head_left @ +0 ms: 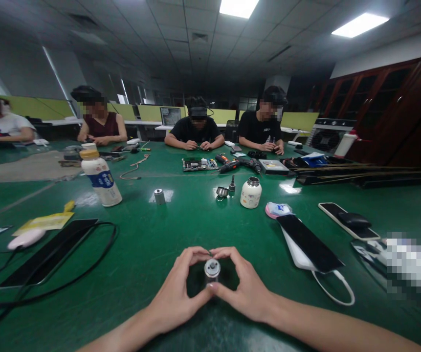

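Note:
A small silver metal cylinder [212, 267] stands upright on the green table [181, 225], near its front edge. My left hand [177, 283] curves round its left side and my right hand [245, 283] round its right, so the two form a ring. The thumbs meet at the near side of the cylinder, in front of its lower part. Beyond it, the fingertips of both hands come together at a tiny dark piece too small to name. Farther off, a similar silver cylinder [159, 196] stands by itself.
At the left are a bottle [102, 181], a black tablet [49, 252] and a looping cable. A white jar [250, 193] stands ahead, with a circuit board [200, 165] and power drills behind. Phones [311, 243] lie at right. Several people sit across the table.

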Demonstrator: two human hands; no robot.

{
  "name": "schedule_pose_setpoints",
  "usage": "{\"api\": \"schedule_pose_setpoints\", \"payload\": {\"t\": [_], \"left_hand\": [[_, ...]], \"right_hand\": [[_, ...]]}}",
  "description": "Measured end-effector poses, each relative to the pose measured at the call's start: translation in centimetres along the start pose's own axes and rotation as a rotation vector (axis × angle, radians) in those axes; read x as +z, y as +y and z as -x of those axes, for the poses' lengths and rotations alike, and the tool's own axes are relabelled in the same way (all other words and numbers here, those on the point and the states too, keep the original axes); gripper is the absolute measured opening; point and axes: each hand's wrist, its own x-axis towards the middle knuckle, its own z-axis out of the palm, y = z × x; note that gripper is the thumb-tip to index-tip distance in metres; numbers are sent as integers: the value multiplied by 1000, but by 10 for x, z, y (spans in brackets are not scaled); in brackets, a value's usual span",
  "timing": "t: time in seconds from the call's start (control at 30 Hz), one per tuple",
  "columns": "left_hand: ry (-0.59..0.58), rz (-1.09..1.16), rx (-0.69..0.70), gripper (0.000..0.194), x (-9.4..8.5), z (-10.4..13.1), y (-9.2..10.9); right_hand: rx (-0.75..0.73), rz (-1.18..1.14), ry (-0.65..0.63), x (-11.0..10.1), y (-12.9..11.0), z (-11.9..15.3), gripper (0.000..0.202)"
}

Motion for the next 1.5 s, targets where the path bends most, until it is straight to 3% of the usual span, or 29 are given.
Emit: {"api": "schedule_pose_setpoints", "payload": {"t": [0.13, 0.33, 0.6, 0.7, 0.83, 0.93, 1.03, 1.23, 1.33, 1.5], "left_hand": [[101, 34, 79, 35, -5, 0, 1], [173, -85, 37, 14, -6, -9, 8], [177, -122, 76, 11, -7, -15, 9], [244, -161, 92, 13, -12, -18, 8], [361, -400, -38, 14, -18, -19, -10], [272, -545, -183, 12, -17, -17, -27], [234, -530, -223, 12, -18, -18, -30], [162, -175, 21, 15, -20, -21, 7], [86, -127, 15, 15, -18, -19, 20], [73, -117, -6, 15, -16, -16, 25]], "right_hand": [[64, 57, -38, 0, -1, 3, 48], [98, 8, -68, 2, 2, -1, 27], [137, -104, -50, 0, 0, -6, 19], [142, -121, -56, 0, 2, -6, 21], [154, -128, -71, 0, 3, -6, 21], [162, -87, -73, 0, 2, -5, 21], [160, -62, -75, 0, 2, -4, 23], [133, -61, -68, 1, 4, -4, 25], [119, -62, -62, 1, 4, -4, 25], [126, -67, -61, 1, 4, -4, 24]]}}
